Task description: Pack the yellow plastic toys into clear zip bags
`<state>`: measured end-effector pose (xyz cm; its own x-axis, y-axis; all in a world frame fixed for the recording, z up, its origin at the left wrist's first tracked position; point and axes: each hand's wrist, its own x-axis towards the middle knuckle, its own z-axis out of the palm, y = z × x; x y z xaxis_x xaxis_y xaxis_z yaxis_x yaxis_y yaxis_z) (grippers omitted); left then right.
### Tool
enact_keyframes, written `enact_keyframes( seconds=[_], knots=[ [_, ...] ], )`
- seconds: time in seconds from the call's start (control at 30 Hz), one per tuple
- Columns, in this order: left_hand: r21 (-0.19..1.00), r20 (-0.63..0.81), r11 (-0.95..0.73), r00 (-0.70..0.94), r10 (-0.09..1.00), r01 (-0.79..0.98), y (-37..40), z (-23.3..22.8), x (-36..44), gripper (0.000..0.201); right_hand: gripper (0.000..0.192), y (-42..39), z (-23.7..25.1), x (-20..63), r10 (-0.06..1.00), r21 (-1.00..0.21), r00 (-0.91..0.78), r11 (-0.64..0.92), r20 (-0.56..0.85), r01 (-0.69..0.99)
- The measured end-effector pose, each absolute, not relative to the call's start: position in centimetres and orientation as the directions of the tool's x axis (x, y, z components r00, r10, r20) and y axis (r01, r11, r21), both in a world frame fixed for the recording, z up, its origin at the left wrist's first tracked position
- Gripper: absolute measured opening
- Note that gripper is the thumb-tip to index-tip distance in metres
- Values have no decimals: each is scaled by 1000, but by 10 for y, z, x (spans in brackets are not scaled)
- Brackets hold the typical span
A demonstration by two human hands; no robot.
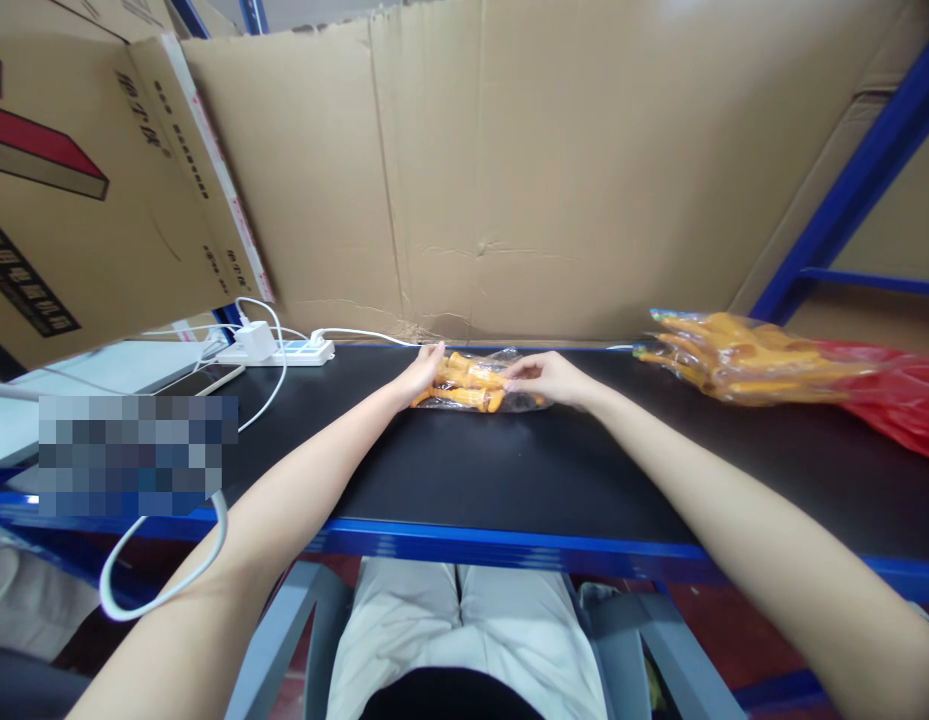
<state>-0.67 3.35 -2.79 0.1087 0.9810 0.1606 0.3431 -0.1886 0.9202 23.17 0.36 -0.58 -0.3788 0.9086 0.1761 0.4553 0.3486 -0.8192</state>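
A clear plastic bag point(468, 378) with orange-yellow parts inside lies on the black tabletop, between my two hands. My left hand point(421, 376) grips the bag's left end, thumb on top. At the right end, my right hand point(548, 380) pinches the plastic between thumb and fingers. What the parts are I cannot make out through the shiny film. Farther right, apart from both hands, lie more clear bags of orange-yellow parts point(756, 360), partly on a red plastic bag point(903, 395).
A white power strip point(310, 352) with a plugged-in charger point(255, 342) and looping white cables stands at back left, near a phone point(201, 382). Cardboard point(569, 180) walls the back. A blue rail point(509, 545) edges the black tabletop point(464, 470).
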Motion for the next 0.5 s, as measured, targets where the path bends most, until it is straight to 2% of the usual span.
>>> enact_keyframes(
  seconds=[0.13, 0.23, 0.3, 0.4, 0.5],
  knots=[
    [913, 126, -142, 67, 990, 382, 32, -24, -8, 56, 24, 0, -3, 232, 922, -886, -358, 285, 148, 366],
    [875, 167, -216, 149, 975, 433, 28, -21, -8, 67, 23, 0, 0, 234, 929, -859, -344, 282, 134, 428],
    [796, 211, -307, 235, 949, 522, 24, -22, -8, 71, 21, 1, 3, 236, 942, -785, -297, 300, 154, 543],
    [628, 232, -383, 306, 923, 677, 22, -24, -8, 69, 21, 3, 8, 242, 955, -575, -239, 297, 177, 762],
    [552, 221, -388, 320, 921, 738, 22, -26, -8, 60, 32, 2, 11, 248, 973, -425, -222, 227, 63, 876]
  ],
)
